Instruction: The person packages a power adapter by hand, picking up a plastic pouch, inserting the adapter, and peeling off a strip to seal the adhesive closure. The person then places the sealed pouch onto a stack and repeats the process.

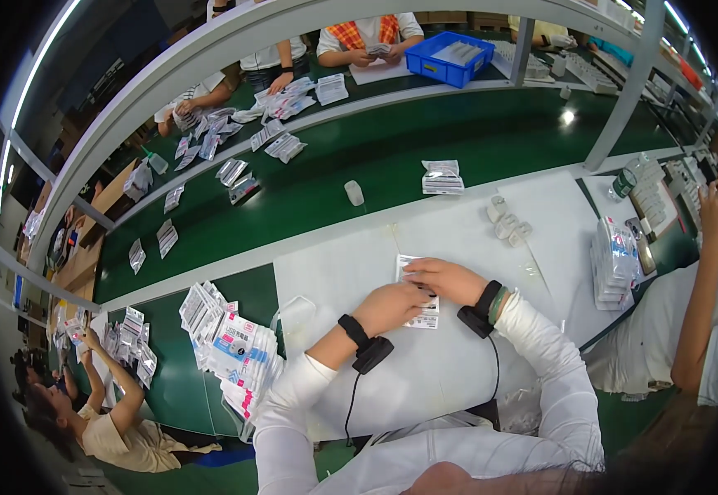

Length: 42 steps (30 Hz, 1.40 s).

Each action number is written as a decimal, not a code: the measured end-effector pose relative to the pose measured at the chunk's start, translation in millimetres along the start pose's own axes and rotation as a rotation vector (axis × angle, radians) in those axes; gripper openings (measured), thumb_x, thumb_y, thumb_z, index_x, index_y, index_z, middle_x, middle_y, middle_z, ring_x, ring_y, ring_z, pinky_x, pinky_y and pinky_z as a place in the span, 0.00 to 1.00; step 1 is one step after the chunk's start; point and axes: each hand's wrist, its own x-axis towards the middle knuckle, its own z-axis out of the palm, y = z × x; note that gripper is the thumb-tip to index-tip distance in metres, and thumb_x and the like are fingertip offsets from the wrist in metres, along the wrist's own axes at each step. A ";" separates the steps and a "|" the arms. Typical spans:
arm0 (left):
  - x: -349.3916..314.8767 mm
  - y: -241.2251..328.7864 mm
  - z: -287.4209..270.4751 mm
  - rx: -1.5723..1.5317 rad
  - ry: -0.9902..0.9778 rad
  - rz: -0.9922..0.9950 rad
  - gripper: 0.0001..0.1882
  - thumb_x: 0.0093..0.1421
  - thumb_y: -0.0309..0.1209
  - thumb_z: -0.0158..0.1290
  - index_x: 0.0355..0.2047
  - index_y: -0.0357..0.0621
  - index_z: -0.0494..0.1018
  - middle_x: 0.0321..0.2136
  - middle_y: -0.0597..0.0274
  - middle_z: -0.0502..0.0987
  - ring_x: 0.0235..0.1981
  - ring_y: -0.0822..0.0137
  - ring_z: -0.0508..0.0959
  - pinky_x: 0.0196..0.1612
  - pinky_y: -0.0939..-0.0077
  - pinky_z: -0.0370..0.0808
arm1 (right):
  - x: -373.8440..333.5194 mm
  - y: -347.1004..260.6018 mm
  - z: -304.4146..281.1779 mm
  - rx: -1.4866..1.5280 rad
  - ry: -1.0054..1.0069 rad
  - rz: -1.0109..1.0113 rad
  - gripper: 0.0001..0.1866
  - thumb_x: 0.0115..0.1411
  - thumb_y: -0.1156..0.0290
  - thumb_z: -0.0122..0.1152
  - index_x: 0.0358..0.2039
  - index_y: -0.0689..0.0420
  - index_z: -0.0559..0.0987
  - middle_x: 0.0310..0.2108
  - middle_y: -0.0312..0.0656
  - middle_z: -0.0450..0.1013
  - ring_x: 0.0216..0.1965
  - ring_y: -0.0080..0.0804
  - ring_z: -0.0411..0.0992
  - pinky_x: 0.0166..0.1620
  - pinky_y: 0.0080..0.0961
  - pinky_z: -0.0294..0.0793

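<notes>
The left hand (389, 308) and right hand (451, 281) meet over a printed packet (427, 319) on the white worktop (338, 268); whether either grips it cannot be told. This packet seems midway; whether the left-side packet pile (239, 351) or right-side packet stack (613, 262) is finished is unclear.

White pack (427, 320) partly hidden under hands (388, 308); person in orange (365, 33) cropped at top.

Lit by tube lights (43, 62): grey metal frame (633, 82) above long glossy green worktop (425, 140); nearer, white-covered worktop (425, 371); below, patches of green floor (644, 425); along left, tan wooden table (82, 276); beyond, dim, dark background (62, 115).
</notes>
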 end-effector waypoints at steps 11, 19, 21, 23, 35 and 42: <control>-61.2 35.8 5.4 0.007 0.270 -0.057 0.12 0.58 0.27 0.53 0.43 0.49 0.78 0.39 0.63 0.78 0.41 0.60 0.79 0.42 0.67 0.78 | -6.1 -18.6 -17.3 -0.133 -0.076 -0.041 0.64 0.34 0.38 0.74 0.67 0.58 0.59 0.68 0.48 0.56 0.69 0.47 0.53 0.67 0.39 0.55; -2.7 5.2 10.0 0.308 0.253 0.021 0.15 0.54 0.27 0.52 0.43 0.44 0.74 0.39 0.62 0.75 0.40 0.59 0.76 0.41 0.68 0.77 | 2.3 -14.0 -18.4 0.000 -0.087 0.060 0.64 0.33 0.34 0.73 0.67 0.56 0.60 0.66 0.47 0.58 0.67 0.47 0.56 0.65 0.41 0.56; 3.5 2.6 13.7 0.262 0.211 -0.100 0.16 0.53 0.27 0.52 0.44 0.45 0.74 0.42 0.62 0.75 0.42 0.59 0.76 0.42 0.69 0.77 | 21.2 -15.6 -28.9 0.052 -0.088 0.066 0.62 0.34 0.33 0.72 0.66 0.55 0.61 0.65 0.47 0.60 0.66 0.46 0.58 0.65 0.43 0.56; 0.8 -1.7 15.8 0.148 0.108 -0.342 0.19 0.53 0.27 0.52 0.47 0.45 0.73 0.47 0.63 0.75 0.45 0.60 0.76 0.45 0.70 0.77 | 59.3 -19.5 -54.9 -0.116 -0.231 0.175 0.56 0.39 0.34 0.71 0.64 0.53 0.65 0.60 0.46 0.66 0.60 0.47 0.65 0.60 0.44 0.62; -20.0 -20.7 49.8 0.224 0.393 0.004 0.21 0.56 0.26 0.50 0.52 0.46 0.72 0.49 0.59 0.73 0.47 0.58 0.74 0.49 0.66 0.74 | 260.3 41.8 10.1 -0.323 0.350 0.439 0.29 0.59 0.46 0.58 0.54 0.52 0.74 0.44 0.47 0.77 0.41 0.45 0.77 0.45 0.38 0.76; -9.0 27.0 46.2 0.214 0.288 -0.296 0.22 0.57 0.27 0.50 0.53 0.45 0.71 0.50 0.58 0.71 0.47 0.57 0.73 0.47 0.64 0.75 | 223.2 24.3 -18.6 0.568 0.147 0.429 0.25 0.59 0.65 0.64 0.57 0.48 0.73 0.46 0.43 0.76 0.39 0.34 0.78 0.43 0.31 0.78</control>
